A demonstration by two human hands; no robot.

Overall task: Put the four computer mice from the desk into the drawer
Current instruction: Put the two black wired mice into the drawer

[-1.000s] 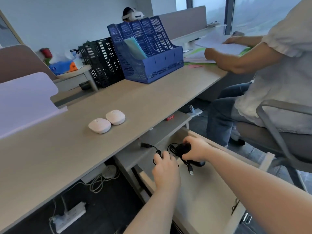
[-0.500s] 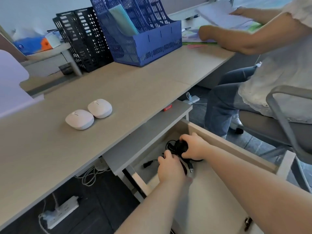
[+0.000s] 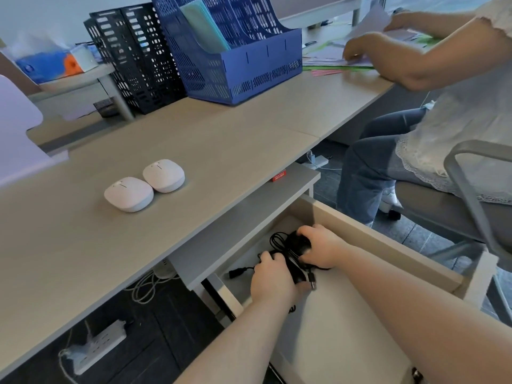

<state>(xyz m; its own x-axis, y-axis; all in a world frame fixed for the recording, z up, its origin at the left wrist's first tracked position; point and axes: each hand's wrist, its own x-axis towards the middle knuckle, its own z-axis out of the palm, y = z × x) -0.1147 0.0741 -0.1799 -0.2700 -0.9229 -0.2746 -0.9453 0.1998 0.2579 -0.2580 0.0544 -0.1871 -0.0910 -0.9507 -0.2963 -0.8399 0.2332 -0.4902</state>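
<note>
Both hands have sunk lower into the open drawer (image 3: pixel 388 245) at lower centre since a second ago: the left hand (image 3: pixel 273 281) curls around one black corded mouse (image 3: pixel 297 275), the right hand (image 3: pixel 321 249) around the other black mouse (image 3: pixel 300 242), cables (image 3: pixel 277 241) tangled between. Looks like set-down, not released. Two white mice (image 3: pixel 144 185) sit untouched at centre left on the counter (image 3: pixel 221 139), so I'd judge it half done.

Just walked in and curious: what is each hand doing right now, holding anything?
Left hand: closed on a black mouse, low in the drawer.
Right hand: closed on another black wired mouse in the drawer.
</note>
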